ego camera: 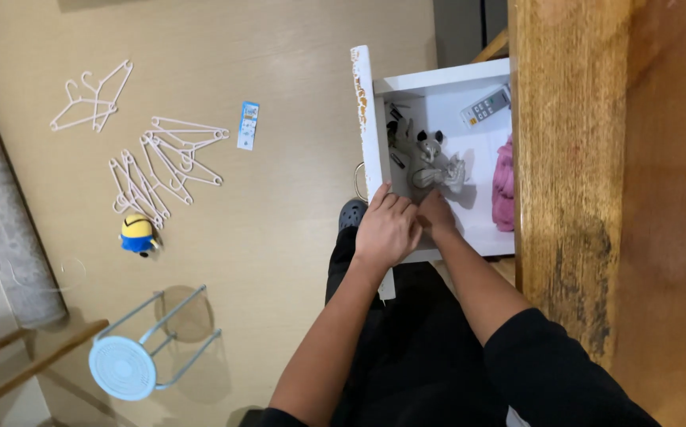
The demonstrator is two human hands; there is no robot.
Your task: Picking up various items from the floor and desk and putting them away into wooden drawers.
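Person is reaching into the open white drawer: left hand resting flat, fingers together, on its front edge, right hand touching the grey soft toy lying inside, grip unclear, toy not lifted yet

My open white drawer and the floor beside it.
In the drawer: grey soft toy, remote control, pink cloth. On the floor: white hangers, yellow toy figure, round stool.
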